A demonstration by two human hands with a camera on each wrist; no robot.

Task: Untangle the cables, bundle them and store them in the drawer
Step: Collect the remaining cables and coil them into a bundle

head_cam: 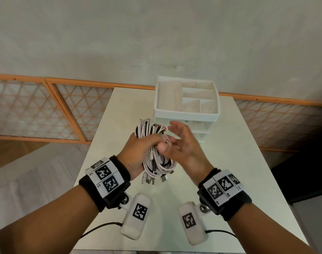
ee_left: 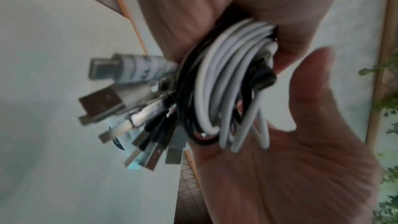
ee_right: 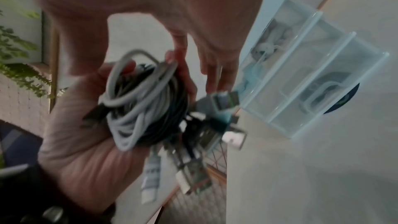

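Head view: left hand (head_cam: 138, 153) around cable bundle (head_cam: 152, 143).

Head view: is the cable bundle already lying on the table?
No. The left hand grips the cable bundle in the air above the table.

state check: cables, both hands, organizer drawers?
Coiled bundle of white and black USB cables: looped together, plugs hanging out below, held above the table.
Left hand: grips the bundle round its middle.
Right hand: open, fingers spread beside the bundle, thumb touching it.
White plastic organizer with clear drawers: stands on the white table; top tray compartments look empty; the drawers appear closed.
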